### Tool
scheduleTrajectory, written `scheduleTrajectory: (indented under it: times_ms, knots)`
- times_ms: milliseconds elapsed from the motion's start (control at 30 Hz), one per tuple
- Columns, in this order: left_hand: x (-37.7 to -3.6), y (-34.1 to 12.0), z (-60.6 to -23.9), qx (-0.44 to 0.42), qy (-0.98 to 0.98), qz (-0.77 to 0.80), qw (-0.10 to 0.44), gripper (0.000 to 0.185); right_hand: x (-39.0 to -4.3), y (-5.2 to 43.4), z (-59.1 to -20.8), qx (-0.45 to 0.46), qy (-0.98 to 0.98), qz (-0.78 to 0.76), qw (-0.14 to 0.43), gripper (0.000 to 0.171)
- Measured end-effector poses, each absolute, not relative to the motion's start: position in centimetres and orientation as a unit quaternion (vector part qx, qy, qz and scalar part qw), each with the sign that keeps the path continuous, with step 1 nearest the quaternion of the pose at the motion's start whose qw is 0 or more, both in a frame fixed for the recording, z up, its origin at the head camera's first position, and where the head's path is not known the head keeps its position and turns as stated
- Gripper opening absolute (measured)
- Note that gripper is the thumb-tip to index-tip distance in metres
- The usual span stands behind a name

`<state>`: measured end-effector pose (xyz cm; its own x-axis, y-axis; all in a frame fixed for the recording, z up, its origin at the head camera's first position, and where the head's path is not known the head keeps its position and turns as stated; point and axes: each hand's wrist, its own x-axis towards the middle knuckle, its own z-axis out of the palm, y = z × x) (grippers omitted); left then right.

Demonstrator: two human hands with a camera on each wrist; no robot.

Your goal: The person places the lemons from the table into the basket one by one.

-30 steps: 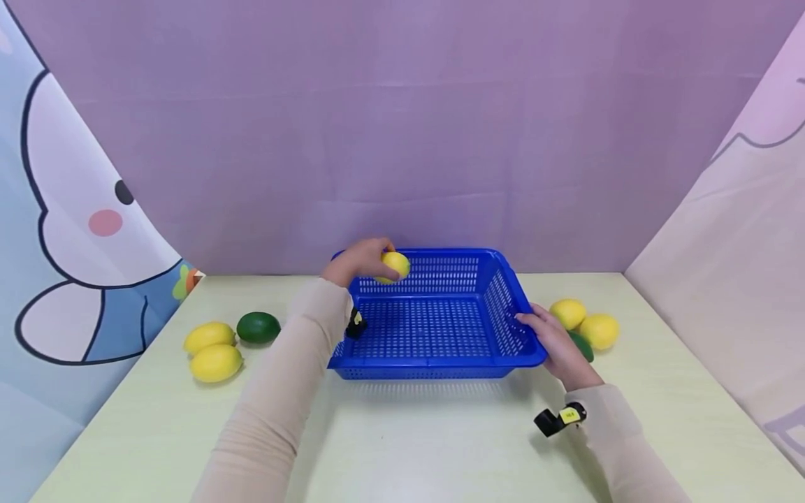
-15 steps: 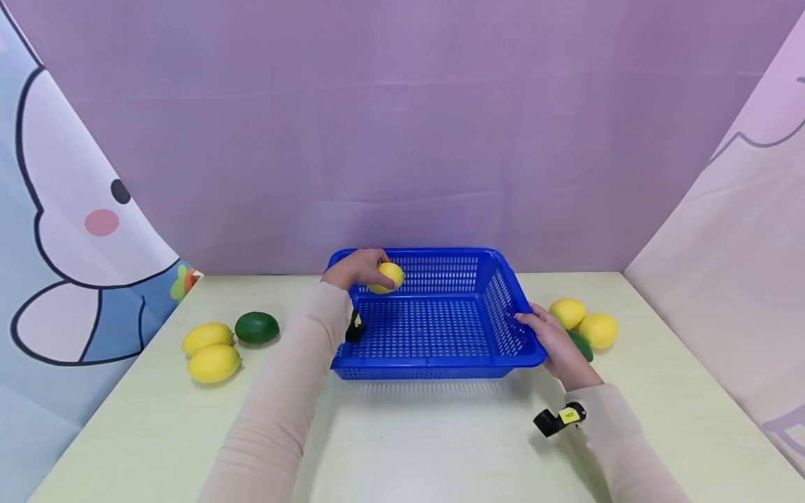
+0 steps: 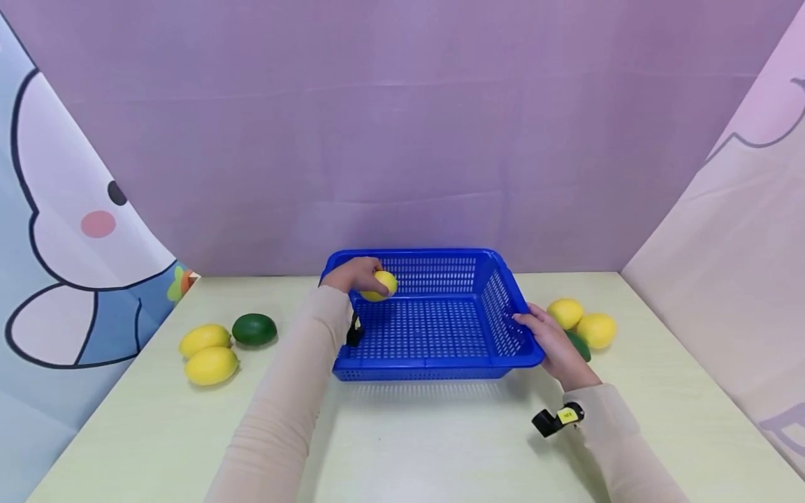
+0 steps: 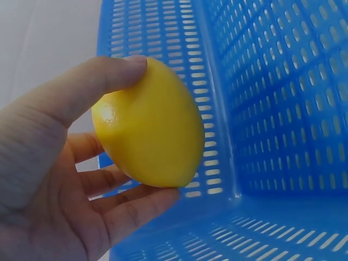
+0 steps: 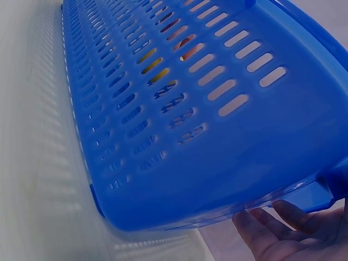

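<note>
My left hand [image 3: 353,275] reaches over the left end of a blue plastic basket [image 3: 428,362] and grips a yellow lemon [image 3: 385,282]. In the left wrist view, the thumb presses the top of the lemon [image 4: 155,125] and the fingers curl beneath it, with the perforated basket walls behind. My right hand [image 3: 558,351] holds the basket's right rim, its thumb over the edge. From the right wrist, the fingers [image 5: 253,231] show under the rim, and some yellow shows through the slots of the basket wall [image 5: 261,147].
Left on the pale table [image 3: 390,440] lie two lemons [image 3: 212,365] and a dark green fruit [image 3: 254,329]. Beyond my right hand are two more lemons [image 3: 597,330] and a partly hidden green fruit [image 3: 578,346]. A purple cloth wall [image 3: 402,140] rises behind the basket.
My left hand has lowered the lemon and shifted it slightly left, from rim height into the basket's left end. The right hand keeps its hold on the rim.
</note>
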<state>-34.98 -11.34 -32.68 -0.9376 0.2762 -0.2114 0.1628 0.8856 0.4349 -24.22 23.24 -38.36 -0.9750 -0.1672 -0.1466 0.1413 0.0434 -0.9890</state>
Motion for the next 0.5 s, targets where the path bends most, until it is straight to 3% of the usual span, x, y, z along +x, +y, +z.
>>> scheduleTrajectory:
  times_ms: [500]
  knots:
    - [-35.20,-12.11,-33.52,0.053,0.961,0.220,0.157,0.058,-24.13,23.17,-38.43,-0.018,0.708,-0.697,0.113,0.059]
